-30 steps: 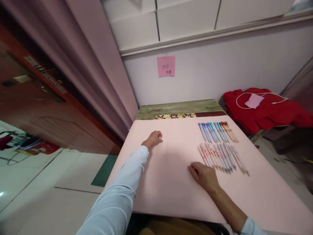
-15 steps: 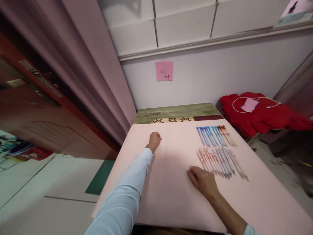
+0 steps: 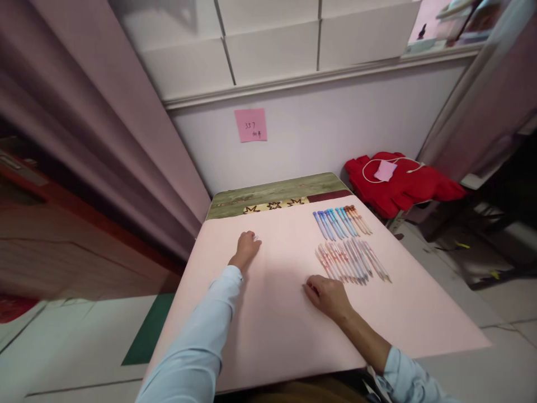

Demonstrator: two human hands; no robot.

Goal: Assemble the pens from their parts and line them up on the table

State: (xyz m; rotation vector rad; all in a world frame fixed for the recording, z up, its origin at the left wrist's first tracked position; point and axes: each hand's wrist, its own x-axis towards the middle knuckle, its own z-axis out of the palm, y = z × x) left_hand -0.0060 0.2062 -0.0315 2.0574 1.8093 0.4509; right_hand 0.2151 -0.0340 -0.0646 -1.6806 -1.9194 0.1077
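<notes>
My left hand (image 3: pixel 246 249) rests on the pink table cover (image 3: pixel 272 313), left of the middle. Its fingers are curled together, and a tiny pale bit shows at the fingertips, too small to name. Nearer to me, my right hand (image 3: pixel 329 295) lies on the cover with fingers loosely closed and nothing visible in them. Just beyond it is a row of clear pens with pinkish and grey marks (image 3: pixel 350 262). Behind that row, blue pens (image 3: pixel 335 223) and brown-topped pens (image 3: pixel 357 219) lie side by side.
A patterned green tabletop strip (image 3: pixel 268 193) shows along the far edge. A pink note (image 3: pixel 251 125) is stuck to the wall. Red cloth (image 3: pixel 394 187) with a white cable lies at the right. A mauve curtain (image 3: pixel 138 140) and wooden door (image 3: pixel 75 252) border the left.
The view has swung right, shifting the scene left in the picture. My left hand has turned, showing a small pale bit at its fingertips. The pens look unmoved.
</notes>
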